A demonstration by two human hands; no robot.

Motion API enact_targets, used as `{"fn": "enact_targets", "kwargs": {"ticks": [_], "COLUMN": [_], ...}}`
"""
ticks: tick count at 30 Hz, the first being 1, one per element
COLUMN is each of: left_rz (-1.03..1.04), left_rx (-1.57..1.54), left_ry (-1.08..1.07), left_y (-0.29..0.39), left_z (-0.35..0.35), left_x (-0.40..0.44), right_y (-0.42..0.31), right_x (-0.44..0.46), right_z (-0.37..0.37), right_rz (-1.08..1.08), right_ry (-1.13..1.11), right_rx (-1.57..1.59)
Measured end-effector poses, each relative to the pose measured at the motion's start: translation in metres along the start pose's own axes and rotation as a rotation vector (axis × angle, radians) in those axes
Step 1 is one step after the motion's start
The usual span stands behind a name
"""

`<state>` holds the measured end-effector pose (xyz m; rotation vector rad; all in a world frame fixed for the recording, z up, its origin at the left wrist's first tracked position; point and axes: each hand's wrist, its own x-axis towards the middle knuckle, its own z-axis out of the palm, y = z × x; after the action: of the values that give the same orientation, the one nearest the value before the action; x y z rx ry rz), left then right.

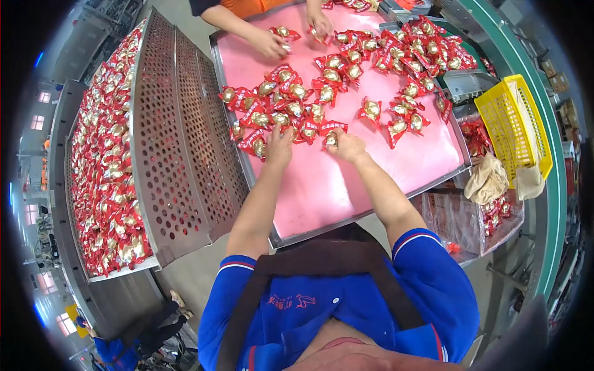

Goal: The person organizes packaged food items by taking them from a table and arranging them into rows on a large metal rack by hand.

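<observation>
Many red-and-gold twist-wrapped packets (296, 109) lie in a loose cluster on a pink-topped table (309, 204). At the near edge of the cluster, my left hand (279, 147) has its fingers bent down onto a packet that they largely cover. Another wrapped packet (257, 146) lies against its left side. My right hand (348, 147) is closed on a wrapped packet (331, 140), gripping it between thumb and fingers; its gold middle shows at the fingertips. A few separate packets (396, 130) rest to the right of that hand.
Across the table, another person's hands (270, 44) handle packets. A perforated metal bin (185, 136) full of packets stands left. More packets (427, 46) are heaped at the back right. Rightward are a yellow crate (518, 123), a cloth (486, 179) and a plastic-lined box (455, 219).
</observation>
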<state>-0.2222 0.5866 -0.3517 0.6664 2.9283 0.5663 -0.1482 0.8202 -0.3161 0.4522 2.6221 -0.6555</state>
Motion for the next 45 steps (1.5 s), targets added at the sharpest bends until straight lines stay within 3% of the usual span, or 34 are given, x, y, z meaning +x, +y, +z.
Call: {"fn": "enact_targets", "kwargs": {"ticks": [2, 3, 6, 8, 14, 15, 19, 24, 26, 29, 32, 35, 38, 41, 43, 45], "left_rz": [-0.112, -0.07, -0.26, -0.3, -0.277, -0.242, -0.137, -0.233, -0.272, -0.262, -0.057, -0.038, -0.187, -0.254, -0.281, -0.298], "left_rx": [0.008, 0.005, -0.208, -0.336, -0.406, -0.449, -0.506, -0.491, -0.574, -0.501, -0.342, -0.107, -0.103, -0.273, -0.354, -0.409], "left_ry": [-0.162, -0.034, -0.191, -0.044, 0.139, 0.154, 0.147, 0.101, 0.082, 0.18, 0.44, 0.453, 0.225, 0.183, 0.173, 0.216], "left_y": [0.016, 0.011, 0.032, 0.038, 0.029, 0.024, 0.01, 0.013, 0.008, -0.007, -0.016, -0.03, -0.045, -0.061, -0.059, -0.054], "left_z": [-0.02, -0.008, -0.032, -0.03, 0.012, 0.009, 0.012, 0.01, 0.006, -0.013, -0.03, -0.015, -0.004, -0.007, -0.008, -0.015], "left_x": [-0.004, -0.014, -0.055, -0.087, -0.133, -0.132, -0.14, -0.143, -0.145, -0.139, -0.108, -0.063, -0.044, -0.033, -0.032, -0.04], "right_y": [0.006, 0.011, 0.018, 0.0, -0.03, -0.041, -0.056, -0.065, -0.052, -0.027, -0.006, -0.004, -0.016, -0.019, -0.032, -0.033], "right_x": [0.0, -0.003, -0.019, -0.055, -0.044, -0.046, -0.012, 0.046, 0.043, -0.006, -0.052, -0.066, -0.046, 0.012, 0.046, 0.083], "right_z": [0.005, 0.01, 0.017, 0.023, 0.07, 0.036, 0.006, 0.006, 0.004, -0.009, 0.012, 0.025, -0.008, -0.019, -0.023, -0.013], "right_rz": [0.011, -0.019, -0.115, -0.176, -0.422, -0.402, -0.386, -0.148, -0.177, -0.23, -0.264, -0.361, -0.352, -0.518, -0.742, -0.641], "right_ry": [0.014, 0.003, -0.003, 0.007, -0.175, -0.315, 0.06, 0.09, 0.102, 0.093, -0.09, -0.169, -0.175, 0.267, 0.558, 0.441], "right_rx": [0.097, 0.151, 0.306, 0.405, -0.08, -0.173, 0.04, -0.037, 0.037, 0.165, 0.046, -0.226, -0.362, -0.274, -0.265, -0.251]}}
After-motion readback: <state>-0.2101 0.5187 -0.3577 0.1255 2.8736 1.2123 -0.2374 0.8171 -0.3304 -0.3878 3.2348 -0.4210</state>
